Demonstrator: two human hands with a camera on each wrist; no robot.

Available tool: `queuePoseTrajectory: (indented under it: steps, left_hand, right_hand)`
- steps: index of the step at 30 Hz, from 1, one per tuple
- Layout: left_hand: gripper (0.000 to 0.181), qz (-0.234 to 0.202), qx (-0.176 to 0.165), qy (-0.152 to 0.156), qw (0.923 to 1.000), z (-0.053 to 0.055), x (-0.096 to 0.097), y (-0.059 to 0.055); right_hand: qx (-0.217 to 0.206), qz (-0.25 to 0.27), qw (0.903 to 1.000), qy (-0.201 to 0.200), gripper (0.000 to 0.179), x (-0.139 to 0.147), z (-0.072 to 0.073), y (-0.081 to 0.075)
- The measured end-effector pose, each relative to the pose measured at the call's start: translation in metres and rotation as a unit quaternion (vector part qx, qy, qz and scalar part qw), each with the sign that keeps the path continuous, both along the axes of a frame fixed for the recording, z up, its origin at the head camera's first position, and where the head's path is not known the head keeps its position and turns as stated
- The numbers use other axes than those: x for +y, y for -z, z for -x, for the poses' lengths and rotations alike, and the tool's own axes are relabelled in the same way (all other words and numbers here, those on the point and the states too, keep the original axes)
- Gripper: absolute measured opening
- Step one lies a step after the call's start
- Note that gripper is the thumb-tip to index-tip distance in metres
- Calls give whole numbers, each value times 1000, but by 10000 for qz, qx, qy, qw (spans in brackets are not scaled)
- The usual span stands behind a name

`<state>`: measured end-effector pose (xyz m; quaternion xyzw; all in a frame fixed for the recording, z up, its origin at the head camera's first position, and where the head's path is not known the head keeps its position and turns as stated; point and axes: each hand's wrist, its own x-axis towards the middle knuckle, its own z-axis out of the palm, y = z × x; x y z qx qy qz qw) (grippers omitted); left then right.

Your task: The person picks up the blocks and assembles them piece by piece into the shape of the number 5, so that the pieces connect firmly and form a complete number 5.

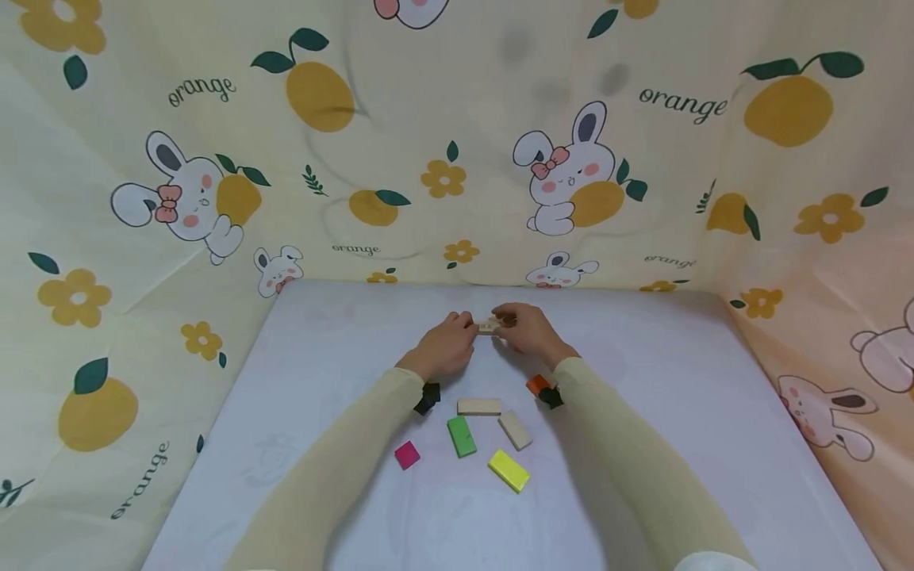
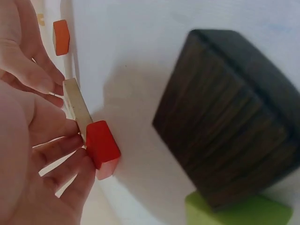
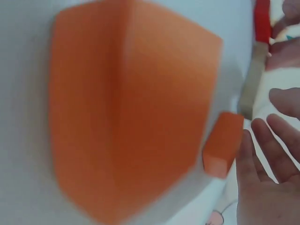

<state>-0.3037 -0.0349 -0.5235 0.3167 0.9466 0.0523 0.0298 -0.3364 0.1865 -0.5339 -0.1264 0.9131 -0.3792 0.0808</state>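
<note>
Both hands are together at the far part of the table, around a pale wooden block (image 1: 489, 327). My left hand (image 1: 444, 346) has its fingertips at the near end of this block and against a red block (image 2: 102, 146), its fingers fairly straight. In the right wrist view the red block (image 3: 262, 21) adjoins one end of the pale block (image 3: 252, 84). At the other end is an orange block (image 3: 223, 144), close to the fingertips of my right hand (image 3: 269, 173). That right hand (image 1: 530, 329) has its fingers extended and spread from the thumb.
Nearer lie two more pale blocks (image 1: 479, 407) (image 1: 515, 430), a green block (image 1: 461, 437), a yellow block (image 1: 509, 471) and a magenta block (image 1: 407, 455). Dark blocks (image 1: 427, 398) sit by the left forearm, an orange block (image 1: 539, 385) by the right. A printed curtain (image 1: 428, 103) encloses the table.
</note>
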Motion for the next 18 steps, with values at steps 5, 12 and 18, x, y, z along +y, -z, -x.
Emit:
queuePoseTrajectory:
  steps: [5,12,18]
  left_hand:
    - [37,117,-103,-58,9999,0,4,-2]
    - [42,277,-260,-89,9992,0,9,-4]
    - [39,430,-246,-151,9987,2,6,-5]
  right_hand:
    - [177,279,9994,111,45,22,-4,-7]
    - [94,4,9995,309,44,52,-15,-10]
    - [-114,-234,9996,53,43,56,-24,-10]
